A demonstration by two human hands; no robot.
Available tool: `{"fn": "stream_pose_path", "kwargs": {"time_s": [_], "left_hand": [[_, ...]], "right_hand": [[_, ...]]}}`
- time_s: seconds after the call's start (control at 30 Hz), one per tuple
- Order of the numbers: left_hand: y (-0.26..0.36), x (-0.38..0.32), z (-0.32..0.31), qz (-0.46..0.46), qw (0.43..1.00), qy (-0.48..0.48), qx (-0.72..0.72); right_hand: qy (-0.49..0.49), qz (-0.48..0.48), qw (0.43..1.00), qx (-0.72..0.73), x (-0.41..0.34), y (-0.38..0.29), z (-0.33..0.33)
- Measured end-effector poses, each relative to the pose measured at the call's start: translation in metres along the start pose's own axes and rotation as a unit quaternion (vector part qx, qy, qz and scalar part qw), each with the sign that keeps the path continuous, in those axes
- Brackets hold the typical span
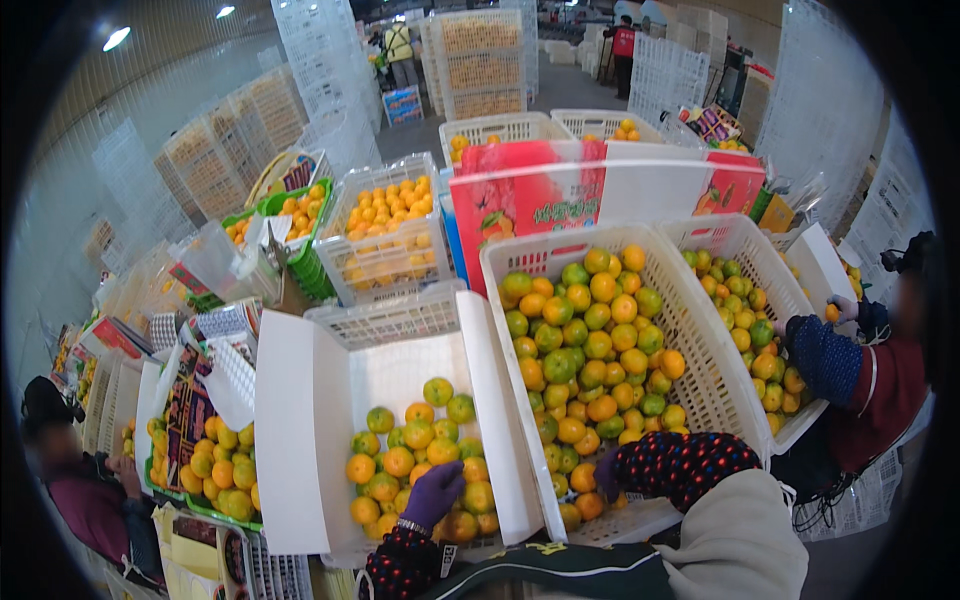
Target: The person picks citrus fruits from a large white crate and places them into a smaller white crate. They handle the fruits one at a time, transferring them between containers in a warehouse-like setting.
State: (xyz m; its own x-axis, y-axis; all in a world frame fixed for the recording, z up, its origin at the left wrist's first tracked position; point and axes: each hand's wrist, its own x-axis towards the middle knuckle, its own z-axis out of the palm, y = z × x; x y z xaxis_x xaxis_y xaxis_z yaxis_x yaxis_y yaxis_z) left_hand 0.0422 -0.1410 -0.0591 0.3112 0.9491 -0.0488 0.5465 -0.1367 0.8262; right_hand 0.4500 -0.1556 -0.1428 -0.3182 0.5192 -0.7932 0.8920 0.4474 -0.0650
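Note:
My left hand (435, 493), in a purple glove, is over the green-orange mandarins (399, 460) in a white crate lined with white card (292, 427). Its fingers touch the fruit; whether they grip one cannot be seen. To the right, a larger white plastic crate (517, 420) is tilted and holds many more mandarins (559, 365). My right hand (607, 475), also purple-gloved, reaches into its near end beside the fruit. The patterned sleeve and the fruit partly hide its fingers.
Red printed cartons (525, 195) stand behind the crates. Another mandarin crate (780, 292) is at right, where a person (862, 375) handles fruit. A second person (90, 495) sits at far left. A clear crate of oranges (390, 247) and a green basket (311, 270) stand at back left.

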Motion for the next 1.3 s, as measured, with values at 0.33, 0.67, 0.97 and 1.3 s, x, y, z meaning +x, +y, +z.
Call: {"fn": "stream_pose_path", "kwargs": {"time_s": [0.33, 0.67, 0.97, 1.3], "left_hand": [[0.110, -0.014, -0.004, 0.210, 0.976, 0.061, -0.014], [0.204, -0.038, 0.067, 0.437, 0.889, -0.119, -0.068], [0.205, -0.045, 0.093, 0.492, 0.830, -0.148, 0.217], [0.208, -0.045, 0.101, 0.339, 0.877, -0.214, 0.266]], "right_hand": [[0.024, 0.018, 0.999, -0.034, -0.091, -0.025, -0.126], [0.697, 0.187, 0.659, 0.212, -0.258, -0.190, -0.037], [0.346, 0.197, 0.617, 0.679, -0.207, -0.362, 0.179], [0.219, -0.057, 0.645, 0.730, -0.140, -0.405, 0.263]]}}
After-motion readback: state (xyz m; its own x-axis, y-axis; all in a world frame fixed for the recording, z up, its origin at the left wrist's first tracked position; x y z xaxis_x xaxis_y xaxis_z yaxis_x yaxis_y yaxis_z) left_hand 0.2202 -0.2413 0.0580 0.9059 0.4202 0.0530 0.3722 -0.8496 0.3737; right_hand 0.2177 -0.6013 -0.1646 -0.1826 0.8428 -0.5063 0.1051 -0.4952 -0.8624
